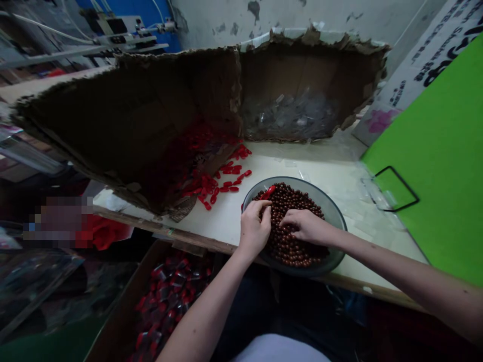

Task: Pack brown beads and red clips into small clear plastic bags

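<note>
A grey bowl (337, 217) full of small shiny brown beads (298, 201) stands at the table's front edge. Over its left side, my left hand (254, 226) is closed, with a glossy red plastic piece (268, 192) sticking out beyond its fingers. My right hand (307, 226) reaches into the bowl from the right. Its fingers are curled together down at the beads, and whatever lies between the fingertips is hidden.
Loose red plastic pieces (206, 188) spill from a torn cardboard box (151, 95). Behind, another cardboard compartment (313, 65) holds clear plastic parts (290, 113). A green panel (433, 151) with a black wire handle (405, 191) stands right. Below left, a carton holds red-and-clear pieces (169, 291).
</note>
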Tool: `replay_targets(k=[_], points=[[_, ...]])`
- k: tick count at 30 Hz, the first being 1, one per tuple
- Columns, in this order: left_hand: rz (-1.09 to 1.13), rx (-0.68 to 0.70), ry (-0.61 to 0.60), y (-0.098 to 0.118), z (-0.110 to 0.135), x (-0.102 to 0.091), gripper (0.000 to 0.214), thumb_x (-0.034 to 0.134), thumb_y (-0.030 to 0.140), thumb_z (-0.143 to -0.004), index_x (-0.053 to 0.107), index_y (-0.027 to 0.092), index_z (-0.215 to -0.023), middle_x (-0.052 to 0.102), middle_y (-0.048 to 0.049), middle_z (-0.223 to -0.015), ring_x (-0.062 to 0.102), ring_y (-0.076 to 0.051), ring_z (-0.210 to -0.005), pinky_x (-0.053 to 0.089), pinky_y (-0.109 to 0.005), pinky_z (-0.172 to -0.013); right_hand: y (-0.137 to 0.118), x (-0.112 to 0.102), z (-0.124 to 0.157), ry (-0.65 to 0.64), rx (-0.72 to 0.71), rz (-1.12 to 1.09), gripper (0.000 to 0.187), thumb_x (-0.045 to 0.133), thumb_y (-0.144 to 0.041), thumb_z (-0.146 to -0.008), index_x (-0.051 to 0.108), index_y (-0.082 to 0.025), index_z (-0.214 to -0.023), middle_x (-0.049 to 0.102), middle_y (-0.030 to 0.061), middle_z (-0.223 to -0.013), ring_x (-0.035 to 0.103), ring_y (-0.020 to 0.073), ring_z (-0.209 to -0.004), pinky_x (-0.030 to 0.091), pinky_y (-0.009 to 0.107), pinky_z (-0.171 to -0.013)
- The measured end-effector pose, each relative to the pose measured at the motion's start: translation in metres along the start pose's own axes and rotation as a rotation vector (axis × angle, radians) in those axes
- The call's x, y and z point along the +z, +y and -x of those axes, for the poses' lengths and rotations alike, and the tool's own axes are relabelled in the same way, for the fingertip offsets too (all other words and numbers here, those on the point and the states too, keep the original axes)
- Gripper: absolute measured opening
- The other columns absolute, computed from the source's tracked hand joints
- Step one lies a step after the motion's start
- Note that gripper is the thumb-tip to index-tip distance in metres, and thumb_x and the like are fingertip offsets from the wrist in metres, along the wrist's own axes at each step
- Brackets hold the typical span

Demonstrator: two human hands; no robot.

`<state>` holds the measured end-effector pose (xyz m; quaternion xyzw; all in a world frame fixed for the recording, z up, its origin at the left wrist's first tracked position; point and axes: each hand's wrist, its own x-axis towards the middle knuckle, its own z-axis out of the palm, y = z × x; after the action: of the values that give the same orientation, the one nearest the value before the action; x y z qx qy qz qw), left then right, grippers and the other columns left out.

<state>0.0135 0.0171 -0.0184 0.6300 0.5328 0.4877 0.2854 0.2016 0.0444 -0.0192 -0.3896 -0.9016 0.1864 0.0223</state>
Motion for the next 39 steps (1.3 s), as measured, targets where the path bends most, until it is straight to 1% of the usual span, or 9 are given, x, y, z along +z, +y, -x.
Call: replay_targets(k=[3,6,12,16,20,24,28,34,39], points=[[0.026,-0.037,-0.008,0.000,-0.002,-0.001,0.017,0.052,0.016,-0.087,0.067,0.019,-0.096,0.069,-0.0059,-0.097,0.064,-0.017,-0.093,0.049,-0.030,-0.086,0.009,-0.004,0.007,0.134,0.133,-0.419,0.025,0.065,-0.015,-0.074,0.071,-0.020,-0.098,0.069,0.0036,-0.093,0.064,0.0167,-0.081,0.050,0.029,-0.074],[0.088,-0.084,-0.061,0.002,-0.004,-0.001,0.018,0.053,0.019,-0.087,0.067,0.019,-0.098,0.069,-0.0064,-0.098,0.064,-0.017,-0.091,0.050,-0.030,-0.085,0.010,-0.009,0.013,0.235,0.214,-0.676,0.025,0.070,-0.029,-0.072,0.071,-0.020,-0.096,0.067,0.0051,-0.101,0.063,0.0167,-0.078,0.050,0.030,-0.069],[0.479,-0.165,-0.394,0.018,-0.004,0.008,0.040,0.064,0.018,-0.078,0.058,0.017,-0.118,0.068,-0.0076,-0.101,0.064,-0.017,-0.094,0.051,-0.029,-0.084,-0.008,-0.030,0.020,0.312,0.290,-0.966,0.037,0.074,-0.038,-0.071,0.068,-0.018,-0.102,0.071,0.0055,-0.098,0.066,0.0201,-0.087,0.051,0.036,-0.083],[0.598,-0.210,-0.416,0.028,-0.006,0.010,0.049,0.067,0.017,-0.074,0.055,0.017,-0.121,0.067,-0.0058,-0.095,0.064,-0.016,-0.086,0.050,-0.027,-0.079,-0.017,-0.044,0.025,0.356,0.250,-0.943,0.041,0.073,-0.038,-0.072,0.064,-0.018,-0.106,0.071,0.0068,-0.102,0.067,0.0211,-0.089,0.052,0.038,-0.084],[0.547,-0.203,-0.498,0.030,-0.008,0.002,0.059,0.066,0.014,-0.073,0.049,0.019,-0.130,0.064,-0.0025,-0.084,0.062,-0.014,-0.078,0.049,-0.026,-0.073,-0.017,-0.056,0.030,0.306,0.154,-0.840,0.043,0.071,-0.032,-0.074,0.058,-0.021,-0.114,0.067,0.0066,-0.107,0.066,0.0173,-0.085,0.054,0.033,-0.077],[0.465,-0.153,-0.572,0.030,-0.011,-0.008,0.066,0.063,0.013,-0.074,0.042,0.019,-0.137,0.065,-0.0034,-0.086,0.062,-0.015,-0.081,0.048,-0.027,-0.075,-0.019,-0.064,0.030,0.241,0.097,-0.722,0.032,0.069,-0.032,-0.075,0.058,-0.020,-0.103,0.066,0.0035,-0.092,0.064,0.0154,-0.075,0.052,0.029,-0.066],[0.375,-0.119,-0.561,0.034,-0.014,-0.017,0.068,0.061,0.012,-0.075,0.039,0.017,-0.139,0.067,-0.0046,-0.087,0.062,-0.015,-0.082,0.047,-0.028,-0.077,-0.017,-0.059,0.029,0.253,0.116,-0.673,0.032,0.069,-0.036,-0.075,0.056,-0.020,-0.100,0.067,0.0015,-0.082,0.064,0.0161,-0.070,0.051,0.029,-0.063],[0.334,-0.094,-0.544,0.036,-0.016,-0.021,0.068,0.062,0.012,-0.073,0.041,0.016,-0.138,0.068,-0.0056,-0.088,0.063,-0.017,-0.084,0.048,-0.030,-0.078,-0.014,-0.048,0.030,0.323,0.118,-0.656,0.036,0.071,-0.036,-0.075,0.053,-0.022,-0.102,0.067,0.0029,-0.090,0.065,0.0160,-0.074,0.053,0.029,-0.064],[0.363,-0.106,-0.549,0.038,-0.018,-0.022,0.066,0.060,0.013,-0.074,0.040,0.015,-0.137,0.066,-0.0061,-0.089,0.062,-0.016,-0.081,0.048,-0.029,-0.074,-0.016,-0.048,0.029,0.321,0.090,-0.546,0.027,0.069,-0.037,-0.076,0.057,-0.022,-0.094,0.067,0.0007,-0.083,0.064,0.0162,-0.073,0.051,0.029,-0.066]])
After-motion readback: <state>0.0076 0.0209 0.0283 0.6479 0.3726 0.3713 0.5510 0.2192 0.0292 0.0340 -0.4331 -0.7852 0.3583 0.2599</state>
